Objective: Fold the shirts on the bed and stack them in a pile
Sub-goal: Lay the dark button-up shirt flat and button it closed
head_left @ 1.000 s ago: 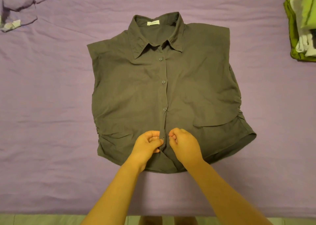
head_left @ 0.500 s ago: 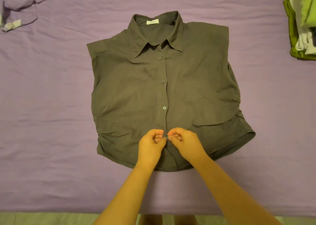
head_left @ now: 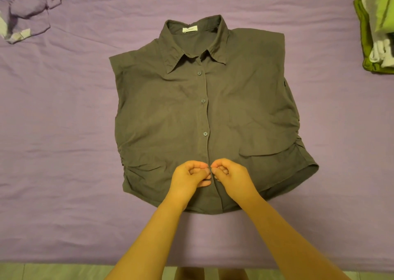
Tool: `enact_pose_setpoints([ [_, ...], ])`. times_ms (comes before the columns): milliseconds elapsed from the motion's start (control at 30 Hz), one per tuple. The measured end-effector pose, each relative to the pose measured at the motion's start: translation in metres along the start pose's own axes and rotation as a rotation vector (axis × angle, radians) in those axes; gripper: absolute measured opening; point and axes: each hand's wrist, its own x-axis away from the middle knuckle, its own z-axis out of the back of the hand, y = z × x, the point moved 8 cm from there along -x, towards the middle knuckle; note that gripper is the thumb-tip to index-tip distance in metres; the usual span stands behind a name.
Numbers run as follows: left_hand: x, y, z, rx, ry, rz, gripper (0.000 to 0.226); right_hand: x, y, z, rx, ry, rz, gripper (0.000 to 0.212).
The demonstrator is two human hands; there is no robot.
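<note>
Shirt (head_left: 245,109) lay flat mid-bed (head_left: 64,130), collar at the far end. Left hand (head_left: 189,176) & right hand (head_left: 231,174) both pinched its front edges just below the 3rd button (head_left: 205,133), knuckles nearly touching.

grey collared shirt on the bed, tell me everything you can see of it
The dark grey sleeveless button-up shirt lies flat and face up on the purple bedsheet, collar away from the person, a white label inside the neck. It looks like thin, lightly wrinkled woven cloth. Three buttons show closed down the placket; the lower right hem is folded over. The left hand and right hand pinch the placket near the hem.
</note>
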Motion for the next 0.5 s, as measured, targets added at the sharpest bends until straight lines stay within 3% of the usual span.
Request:
enact_pose_setpoints([
  [267,-0.006,0.007,-0.004,-0.368,0.029,-0.106,0.008,-0.003,0.007,0.000,-0.028,-0.032,-0.063,0.021],
  [500,-0.013,0.013,-0.008,-0.407,-0.069,-0.013,0.007,0.002,-0.001,-0.001,0.132,-0.038,0.023,0.027],
])
